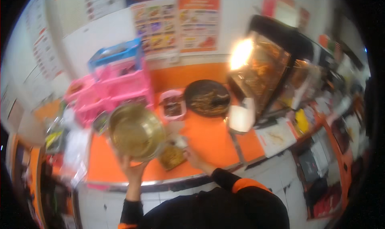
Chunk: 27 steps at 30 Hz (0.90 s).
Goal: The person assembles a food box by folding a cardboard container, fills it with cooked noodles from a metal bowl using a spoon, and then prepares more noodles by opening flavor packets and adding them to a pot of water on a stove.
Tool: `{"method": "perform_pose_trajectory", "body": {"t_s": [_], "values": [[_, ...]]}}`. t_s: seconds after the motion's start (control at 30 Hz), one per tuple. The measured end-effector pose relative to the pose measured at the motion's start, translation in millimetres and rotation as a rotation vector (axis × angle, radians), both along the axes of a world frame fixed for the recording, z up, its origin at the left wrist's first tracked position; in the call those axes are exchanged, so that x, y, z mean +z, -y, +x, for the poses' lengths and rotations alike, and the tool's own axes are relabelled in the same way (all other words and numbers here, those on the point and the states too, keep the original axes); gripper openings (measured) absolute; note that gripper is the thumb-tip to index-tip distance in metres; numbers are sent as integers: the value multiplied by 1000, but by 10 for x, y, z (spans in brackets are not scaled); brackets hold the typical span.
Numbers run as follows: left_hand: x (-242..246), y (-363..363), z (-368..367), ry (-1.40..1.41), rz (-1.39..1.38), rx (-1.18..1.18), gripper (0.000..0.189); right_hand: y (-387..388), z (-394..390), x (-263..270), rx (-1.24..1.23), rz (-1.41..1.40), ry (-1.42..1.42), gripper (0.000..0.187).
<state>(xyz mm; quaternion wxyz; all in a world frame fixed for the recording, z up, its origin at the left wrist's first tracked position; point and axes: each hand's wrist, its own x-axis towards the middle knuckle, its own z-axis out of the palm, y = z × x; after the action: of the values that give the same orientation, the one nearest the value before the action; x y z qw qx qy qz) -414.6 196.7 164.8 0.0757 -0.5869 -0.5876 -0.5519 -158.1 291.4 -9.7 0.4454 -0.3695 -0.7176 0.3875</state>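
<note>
My left hand (pixel 132 165) grips the lower rim of a round brass-coloured metal bowl (pixel 135 132). It is tilted so that its shiny inside faces me, over the left part of the orange counter (pixel 210 141). Just right of it lies a square container (pixel 171 158) of yellowish-brown food. My right hand (pixel 192 156) is at the right edge of that container, beside a blurred whitish object (pixel 180 141). Motion blur hides whether my right fingers are closed on this object.
Behind stand stacked pink plastic bins (pixel 120 87) and a blue tray (pixel 117 53). A pink tub (pixel 173 105) and a dark pan (pixel 207 98) of browned food are near the wall. At right is a lit glass food warmer (pixel 264 69). The counter's metal front edge (pixel 168 179) is close to me.
</note>
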Motion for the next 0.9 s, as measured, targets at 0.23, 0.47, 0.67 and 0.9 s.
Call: {"method": "perform_pose_trajectory", "body": {"t_s": [0.23, 0.47, 0.67, 0.9], "values": [[130, 93, -243, 135, 254, 65, 55, 48, -77, 470, -21, -103, 353, 18], [382, 194, -227, 1003, 98, -625, 58, 413, 437, 295, -281, 380, 692, 27], [448, 132, 248, 492, 124, -312, 51, 530, 683, 274, -276, -125, 266, 22], [366, 406, 1481, 336, -9, -547, 51, 1847, 2060, 1199, -543, -122, -451, 23]]}}
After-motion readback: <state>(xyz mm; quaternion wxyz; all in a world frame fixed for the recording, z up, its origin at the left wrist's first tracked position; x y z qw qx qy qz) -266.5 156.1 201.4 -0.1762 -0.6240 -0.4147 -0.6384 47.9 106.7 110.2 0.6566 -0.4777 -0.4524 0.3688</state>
